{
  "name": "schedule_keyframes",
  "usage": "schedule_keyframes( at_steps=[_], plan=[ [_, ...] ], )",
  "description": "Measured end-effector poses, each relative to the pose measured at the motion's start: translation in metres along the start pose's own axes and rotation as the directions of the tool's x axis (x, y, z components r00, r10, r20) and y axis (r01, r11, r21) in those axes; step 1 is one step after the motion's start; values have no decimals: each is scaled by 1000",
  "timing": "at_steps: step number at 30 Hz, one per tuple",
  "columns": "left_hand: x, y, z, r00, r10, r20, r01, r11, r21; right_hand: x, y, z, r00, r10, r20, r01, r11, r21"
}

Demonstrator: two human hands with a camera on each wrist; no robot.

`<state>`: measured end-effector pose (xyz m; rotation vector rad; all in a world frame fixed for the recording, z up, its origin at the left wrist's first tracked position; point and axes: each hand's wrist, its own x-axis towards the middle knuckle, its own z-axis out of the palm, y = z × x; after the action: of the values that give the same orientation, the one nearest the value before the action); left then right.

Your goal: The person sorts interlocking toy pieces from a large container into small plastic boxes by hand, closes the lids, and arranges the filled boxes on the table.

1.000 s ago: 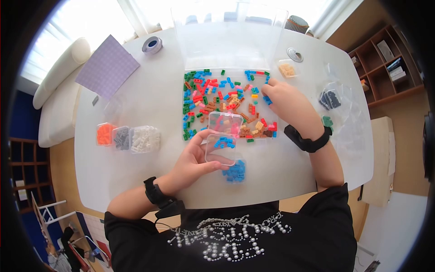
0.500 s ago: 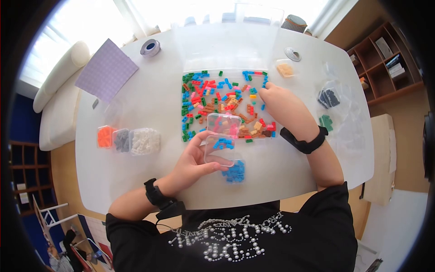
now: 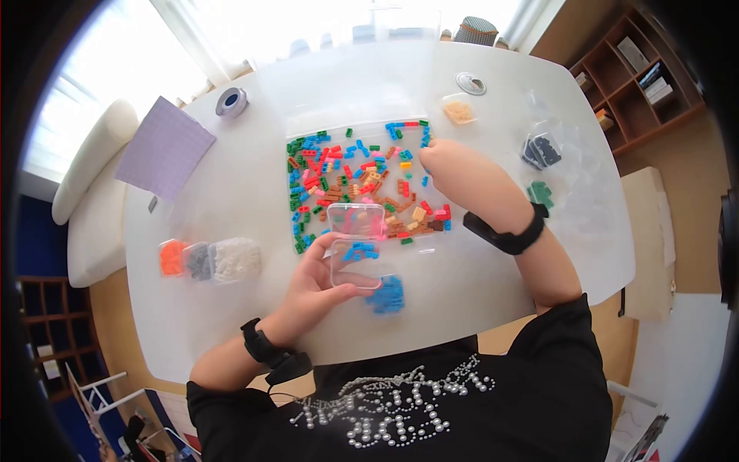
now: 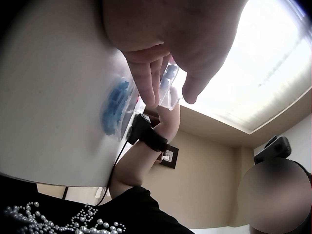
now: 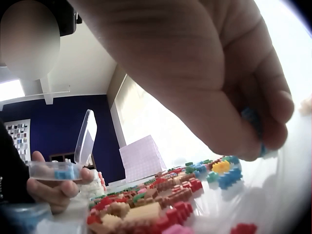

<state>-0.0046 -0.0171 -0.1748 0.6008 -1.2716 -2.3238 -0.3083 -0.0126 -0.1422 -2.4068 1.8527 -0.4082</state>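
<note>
My left hand (image 3: 312, 281) holds a small clear plastic box (image 3: 332, 269) above the table, its hinged lid (image 3: 356, 219) raised. Several blue bricks (image 3: 359, 251) lie inside it. At the right edge of the scattered bricks, my right hand (image 3: 466, 177) is low over the table with its fingers curled in. The right wrist view shows blue bricks (image 5: 251, 118) between its thumb and fingers. A larger pile of multicoloured toy bricks (image 3: 354, 189) spreads out between the hands. Close below the left hand stands a container of blue bricks (image 3: 384, 295).
Containers of orange (image 3: 174, 257), grey (image 3: 200, 262) and white bricks (image 3: 236, 260) stand at left. Beige (image 3: 459, 112), dark (image 3: 543, 150) and green bricks (image 3: 540, 193) sit at right. A purple gridded sheet (image 3: 165, 150) and a tape roll (image 3: 231, 102) lie at back left.
My right hand's fingers have curled in over the blue bricks at the pile's right edge. My left hand keeps holding the box. The head view has shifted.
</note>
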Motion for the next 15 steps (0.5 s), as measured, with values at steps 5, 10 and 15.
schedule_keyframes(
  at_steps=[5,10,15],
  plan=[
    [0,6,4,999,-42,20,41,998,39,-11,-59,-71,981,-112,156,90,986,143],
    [-1,8,7,994,-64,86,60,997,47,-21,-99,-59,881,-470,52,389,784,484],
    [-1,8,6,996,-22,82,9,989,150,-18,-105,-49,873,-482,79,424,828,367]
  ],
)
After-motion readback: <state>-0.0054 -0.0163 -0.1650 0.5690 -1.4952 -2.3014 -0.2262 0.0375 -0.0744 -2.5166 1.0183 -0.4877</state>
